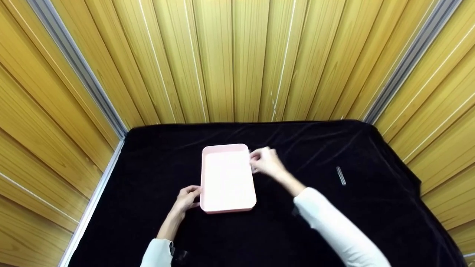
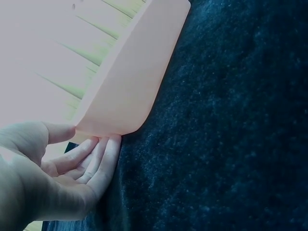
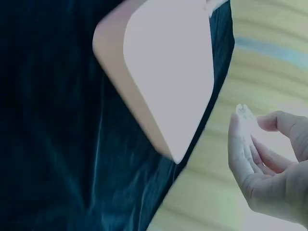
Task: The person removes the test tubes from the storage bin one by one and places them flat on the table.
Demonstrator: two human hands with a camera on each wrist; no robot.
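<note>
A shallow pink tray (image 1: pixel 227 207) with rounded corners lies on black cloth, its inside washed out by light. My left hand (image 1: pixel 186 196) holds its near left side. In the left wrist view the thumb (image 2: pixel 60 133) is at the rim, and the other fingertips meet the outer wall low down. Just past the tray's right side is my right hand (image 1: pixel 266 161). Its thumb and fingers pinch a small clear rod (image 3: pixel 242 111), whose tip shows in the right wrist view; most of it is hidden by the hand or lost in glare.
A clear narrow strip (image 1: pixel 341 176) lies on the black cloth (image 1: pixel 297 230) to the right. Yellow wood-patterned panels (image 1: pixel 248 63) rise behind and at both sides, with grey metal posts (image 1: pixel 74 55) at the corners.
</note>
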